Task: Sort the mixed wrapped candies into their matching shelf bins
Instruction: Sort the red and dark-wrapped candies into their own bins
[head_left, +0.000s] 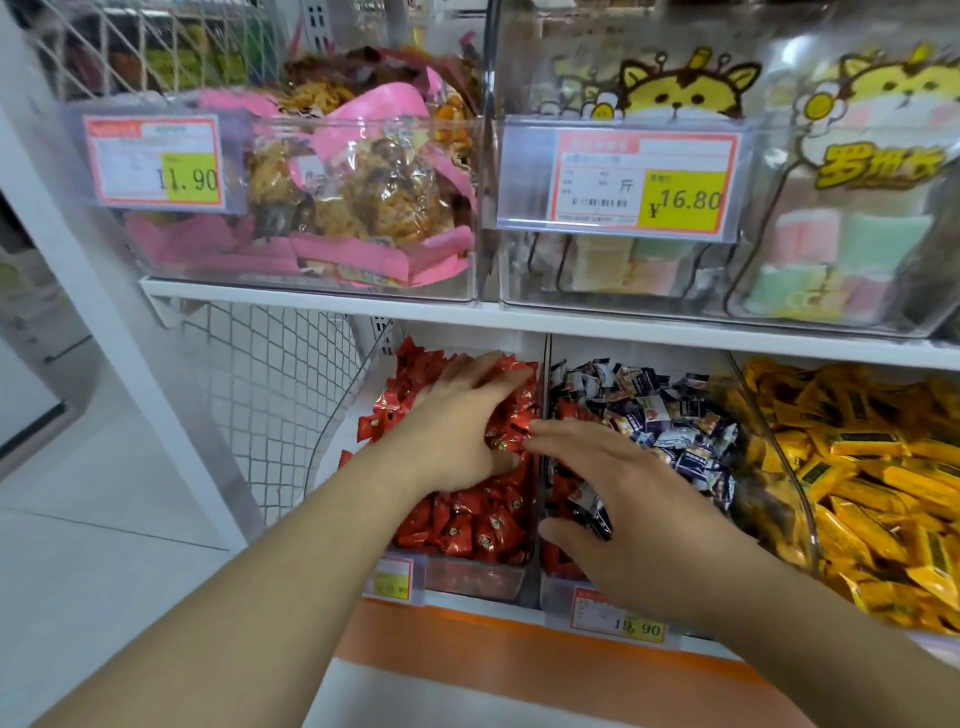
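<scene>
Two hands in the head view: left hand (457, 415) spread flat on the red candies (467, 519) in the left-hand lower bin (467, 577); right hand (639, 514) over the middle bin (558, 584), fingers (558, 434) loosely extended, thumb against a dark-wrapped candy (597, 512), grip unclear. Stray red pieces mixed among the dark candies (670, 415) there. Probably light, crinkly, slippery; best pinched across the body or by a crimped wrapper edge.

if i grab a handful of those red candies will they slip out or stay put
The red candies are probably slippery: their wrappers look glossy. They lie loose in a heap, so some would likely spill from a handful. Small and separately wrapped, they are probably light.
</scene>
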